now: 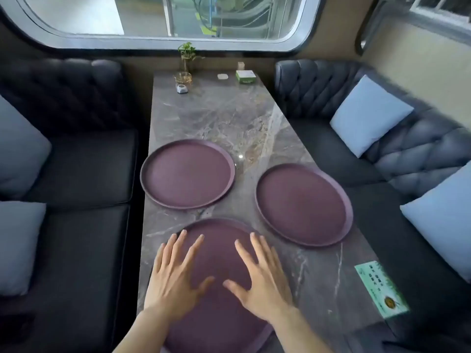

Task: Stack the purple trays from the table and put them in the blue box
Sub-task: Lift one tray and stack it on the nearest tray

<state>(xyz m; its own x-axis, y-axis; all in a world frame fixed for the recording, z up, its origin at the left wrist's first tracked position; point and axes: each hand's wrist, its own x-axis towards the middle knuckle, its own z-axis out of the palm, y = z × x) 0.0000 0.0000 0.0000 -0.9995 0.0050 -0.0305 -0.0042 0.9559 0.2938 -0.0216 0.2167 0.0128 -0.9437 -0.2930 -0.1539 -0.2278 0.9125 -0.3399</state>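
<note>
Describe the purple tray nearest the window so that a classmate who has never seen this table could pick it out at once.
Start at the long marble table running from the window towards the camera between two dark sofas. Three round purple trays lie on it; take the far-left tray, by the table's left edge. Unlike the right tray, it lies closer to the window, and unlike the near tray, no hands are spread above it.

We count three purple trays on the bench (229, 115): one at ten o'clock (187, 173), one at two o'clock (303, 205), one at six o'clock (219, 256). Two hands show: the left hand (173, 278) and the right hand (262, 278), fingers spread. We count four pale cushions, two at nine o'clock (20, 149) (17, 245), two at three o'clock (369, 115) (443, 220). One potted plant (187, 53) and one green box (245, 76) sit at twelve o'clock.
</note>
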